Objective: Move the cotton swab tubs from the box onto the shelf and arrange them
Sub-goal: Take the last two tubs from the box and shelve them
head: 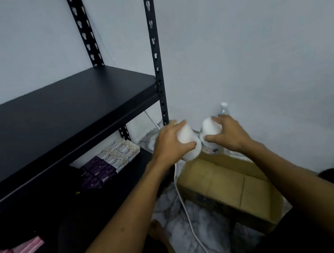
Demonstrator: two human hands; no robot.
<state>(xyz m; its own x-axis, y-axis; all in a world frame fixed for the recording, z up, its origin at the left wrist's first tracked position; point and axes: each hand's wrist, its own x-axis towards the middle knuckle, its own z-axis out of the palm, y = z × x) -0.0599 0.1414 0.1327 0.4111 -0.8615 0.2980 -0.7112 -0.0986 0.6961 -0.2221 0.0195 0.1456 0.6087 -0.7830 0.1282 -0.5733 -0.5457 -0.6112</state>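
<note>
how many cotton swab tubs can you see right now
2. One tub is in the left hand, the other tub in the right hand, both held above the cardboard box. None stand on the shelf. The box's inside is hidden, so more may remain.

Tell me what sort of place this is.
Probably a small stockroom: a black slotted metal shelf holding stacked Lux soap boxes, and a cardboard box on the marble-pattern floor.

Both bare arms reached forward, nearly parallel. The left hand (169, 142) and right hand (227, 134) each gripped something, fingers curled.
</note>
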